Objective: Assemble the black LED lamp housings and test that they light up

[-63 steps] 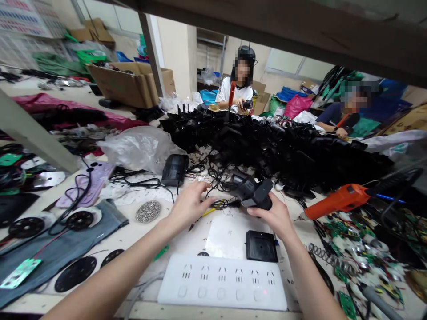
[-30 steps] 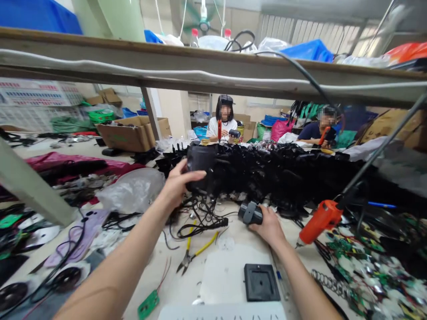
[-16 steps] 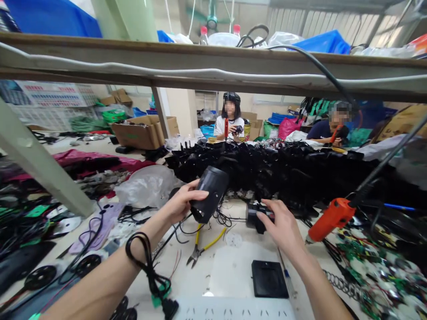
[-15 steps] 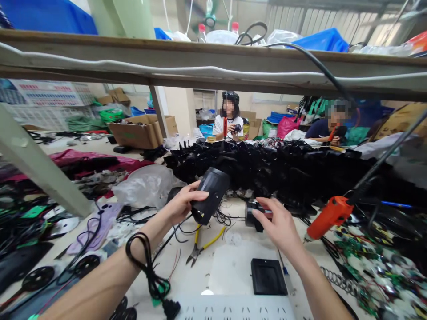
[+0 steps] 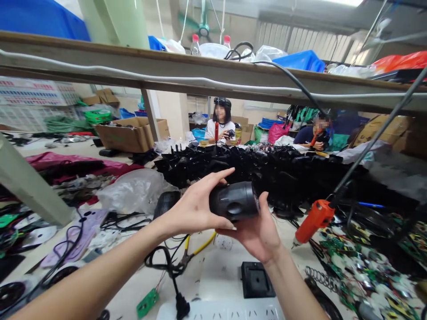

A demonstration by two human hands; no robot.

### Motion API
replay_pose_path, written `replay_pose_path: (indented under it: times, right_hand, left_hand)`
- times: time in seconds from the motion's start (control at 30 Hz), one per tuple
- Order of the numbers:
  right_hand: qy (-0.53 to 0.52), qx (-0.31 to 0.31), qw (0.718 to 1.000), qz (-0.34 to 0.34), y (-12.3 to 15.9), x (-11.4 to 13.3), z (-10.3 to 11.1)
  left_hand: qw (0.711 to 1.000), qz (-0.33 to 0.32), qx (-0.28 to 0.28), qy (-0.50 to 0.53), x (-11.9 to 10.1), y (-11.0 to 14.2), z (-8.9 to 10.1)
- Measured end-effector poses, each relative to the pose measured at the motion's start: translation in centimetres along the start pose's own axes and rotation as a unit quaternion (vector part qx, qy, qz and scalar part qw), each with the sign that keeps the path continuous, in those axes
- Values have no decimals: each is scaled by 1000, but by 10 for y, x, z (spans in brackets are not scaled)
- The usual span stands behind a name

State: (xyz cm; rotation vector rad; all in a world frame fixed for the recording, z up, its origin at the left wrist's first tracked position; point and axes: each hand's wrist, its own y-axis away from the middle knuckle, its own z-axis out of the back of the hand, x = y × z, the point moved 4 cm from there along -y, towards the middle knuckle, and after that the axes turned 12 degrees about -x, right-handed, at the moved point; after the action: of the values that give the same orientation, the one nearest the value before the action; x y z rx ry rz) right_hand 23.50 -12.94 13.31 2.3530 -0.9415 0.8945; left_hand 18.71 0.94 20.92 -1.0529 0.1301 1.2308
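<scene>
Holding blk cylindrical housing [image 5: 233, 202] approx. horiz. above bench [image 5: 128, 298], betw. both hands. L hand [image 5: 196, 204]: curled round housing's L end, fingers over top/far side, thumb along near underside, so housing pinched betw. thumb & fingers. R hand [image 5: 258, 235]: cupped under R end, thumb raised by R rim; fingers mostly hidden beneath, can't tell if they clasp or just support.

Below hands: yellow-handled pliers [image 5: 204, 245], partly hidden. Blk cord [image 5: 173, 275] bundled nr L forearm, ending in blk plug [image 5: 182, 306] at L part of wht power strip [image 5: 230, 309]; touching or hanging clear, can't tell. Sm. grn board [image 5: 147, 303] L of plug. Blk sq. part [image 5: 256, 279] just beside R forearm, beyond strip.

R side: orange tool [image 5: 313, 221], tip down, on a slanting cable; coil spring [image 5: 315, 274]; heap of circuit boards [image 5: 376, 275]. L side: purple phone-shaped item [image 5: 71, 240], clear plastic bag [image 5: 135, 191], 2nd blk housing [image 5: 164, 203] partly behind L hand.

Beyond hands: lg. heap of blk parts [image 5: 267, 166] across bench. Past it, co-worker in wht top [image 5: 211, 129], dark obj. in hand; another in dk top [image 5: 303, 135], farther R. Cardboard box [image 5: 125, 138] far L.
</scene>
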Motion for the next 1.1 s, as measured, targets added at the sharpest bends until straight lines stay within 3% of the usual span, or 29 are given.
replay_pose_path:
  times: [0.1, 0.2, 0.27, 0.33, 0.4, 0.5, 0.57, 0.67, 0.77, 0.83, 0.9, 1.0, 1.03, 1.1]
  right_hand:
    - [-16, 27, 999, -23, 2, 2, 1]
    - [3, -33, 998, -46, -2, -3, 15]
    - [13, -75, 995, -57, -4, -12, 24]
    - [19, -61, 994, -92, -5, -25, 26]
    - [17, -7, 992, -129, -3, -35, 20]
    - [-16, 19, 993, -119, -3, -36, 9]
    - [-28, -13, 994, -107, -4, -33, 6]
    - [41, -72, 994, -67, -8, -30, 9]
    - [128, -125, 984, 16, -11, -25, 17]
    - [173, -151, 971, 68, -10, -22, 21]
    - [230, -178, 949, 122, -7, -21, 21]
    - [328, -209, 898, 207, 5, -28, 16]
    - [387, -199, 863, 257, 11, -31, 11]
    - [528, -152, 741, 386, 23, -39, -1]
  left_hand:
    - [995, 75, -18, 70, 12, 5, -10]
    - [973, 142, -38, 179, 23, 7, -18]
    - [939, 179, -70, 285, 26, 6, -19]
    - [906, 200, -98, 361, 28, 5, -19]
    - [893, 208, -102, 386, 29, 4, -20]
    - [898, 214, -69, 379, 32, 7, -23]
    - [906, 213, -46, 364, 35, 11, -25]
    - [924, 217, -25, 314, 38, 19, -23]
    - [958, 217, -46, 182, 39, 30, -16]
    - [958, 236, -93, 133, 39, 41, -11]
    - [931, 276, -146, 188, 39, 53, -12]
    - [844, 336, -217, 357, 41, 67, -21]
    - [808, 355, -244, 402, 43, 70, -25]
    - [726, 403, -307, 465, 48, 75, -31]
